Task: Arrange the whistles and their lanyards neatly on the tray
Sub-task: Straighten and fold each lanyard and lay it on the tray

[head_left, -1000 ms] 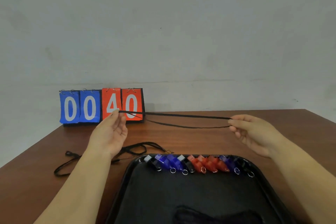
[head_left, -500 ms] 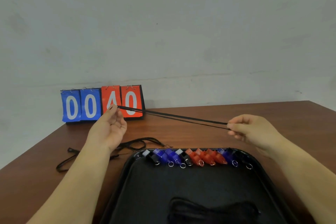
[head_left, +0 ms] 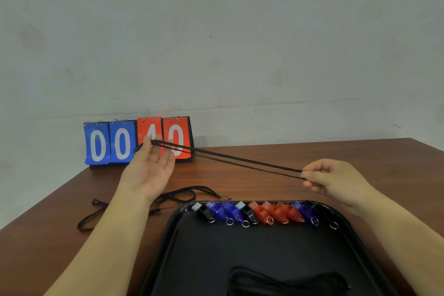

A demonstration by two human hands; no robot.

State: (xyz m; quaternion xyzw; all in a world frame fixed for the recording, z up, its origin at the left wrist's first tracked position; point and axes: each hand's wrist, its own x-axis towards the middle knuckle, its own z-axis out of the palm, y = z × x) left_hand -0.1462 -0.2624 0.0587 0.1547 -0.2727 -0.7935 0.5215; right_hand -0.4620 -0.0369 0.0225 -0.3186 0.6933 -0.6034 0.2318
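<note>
A black lanyard (head_left: 240,160) is stretched taut above the table between both hands. My left hand (head_left: 150,168) pinches its left end with fingertips, palm up, in front of the scoreboard. My right hand (head_left: 336,179) pinches the right end. Below, a black tray (head_left: 182,259) holds a row of several whistles (head_left: 259,214), black, blue and red, lined along its far edge. A bundle of black lanyards (head_left: 286,283) lies at the tray's near edge. More loose lanyards (head_left: 134,206) lie on the wooden table left of the tray, partly hidden by my left forearm.
A flip scoreboard (head_left: 115,143) reading 00 in blue and 40 in red stands at the table's back left against a pale wall. The brown wooden table (head_left: 360,154) extends to the right; its left edge runs diagonally near the loose lanyards.
The lanyard's right end has dropped lower, so the cord now slopes down to the right. My left hand has opened its palm more. The view has tilted slightly upward.
</note>
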